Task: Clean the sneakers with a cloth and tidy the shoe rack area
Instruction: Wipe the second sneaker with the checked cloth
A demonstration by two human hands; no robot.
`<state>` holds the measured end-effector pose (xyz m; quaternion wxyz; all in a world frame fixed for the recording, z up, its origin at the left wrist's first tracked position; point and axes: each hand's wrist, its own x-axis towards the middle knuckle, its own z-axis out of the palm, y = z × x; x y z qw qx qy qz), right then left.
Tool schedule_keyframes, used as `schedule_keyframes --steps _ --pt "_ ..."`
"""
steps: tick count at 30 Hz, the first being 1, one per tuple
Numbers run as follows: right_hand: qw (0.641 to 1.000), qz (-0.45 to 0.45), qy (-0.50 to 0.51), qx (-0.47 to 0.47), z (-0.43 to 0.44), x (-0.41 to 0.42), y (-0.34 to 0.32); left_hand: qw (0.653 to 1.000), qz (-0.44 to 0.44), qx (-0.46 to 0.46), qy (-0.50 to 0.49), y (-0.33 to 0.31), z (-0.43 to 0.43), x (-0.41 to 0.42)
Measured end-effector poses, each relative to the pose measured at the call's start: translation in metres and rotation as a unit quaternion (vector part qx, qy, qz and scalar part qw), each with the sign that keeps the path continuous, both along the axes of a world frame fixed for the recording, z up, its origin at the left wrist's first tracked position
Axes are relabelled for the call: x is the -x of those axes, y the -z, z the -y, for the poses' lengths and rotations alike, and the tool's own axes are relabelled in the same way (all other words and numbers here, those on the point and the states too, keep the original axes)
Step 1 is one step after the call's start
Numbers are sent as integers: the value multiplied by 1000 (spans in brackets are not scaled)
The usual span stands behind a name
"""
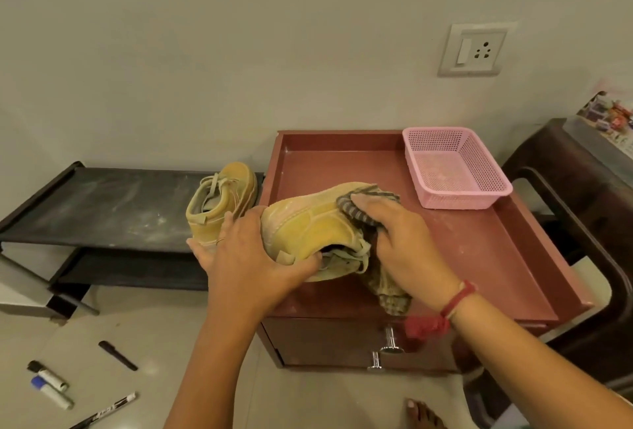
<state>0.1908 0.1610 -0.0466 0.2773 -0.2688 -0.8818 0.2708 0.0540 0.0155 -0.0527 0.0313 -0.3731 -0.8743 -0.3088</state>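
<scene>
Gripping yellow sneaker (315, 223) at its heel with left hand (246, 257) above the red cabinet (479, 250). Pressing striped cloth (354, 214), clutched in right hand (407, 243), onto its side.

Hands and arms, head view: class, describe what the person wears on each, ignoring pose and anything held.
Both forearms are bare, with no sleeves in view. The left hand has a thin ring on one finger. The right hand has a red thread wristband at its wrist, with a frayed red tassel.

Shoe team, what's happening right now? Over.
Left hand grips sneaker at heel. Right hand holds cloth against it. Second sneaker sits on rack. Nothing blocking.
</scene>
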Motion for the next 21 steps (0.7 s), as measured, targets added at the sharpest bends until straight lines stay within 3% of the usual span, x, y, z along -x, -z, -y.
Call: schedule_keyframes --steps 2,5,10,14,19,21 --pt "998 -47 -45 -17 20 3 -4 1000 -9 -7 -4 0 -3 -2" --pt "988 -5 -135 -80 40 5 3 1000 -29 -4 -10 -1 -5 -3" --pt "998 23 -45 -45 12 10 5 998 -54 33 -3 -2 -4 -7" --pt "985 21 -146 -86 38 6 6 997 -73 36 3 -2 -5 -8" --pt "998 22 -58 -26 4 10 3 996 -76 40 6 -4 -6 -10" --pt "995 6 -93 -37 23 9 6 996 -80 44 4 -3 -5 -9"
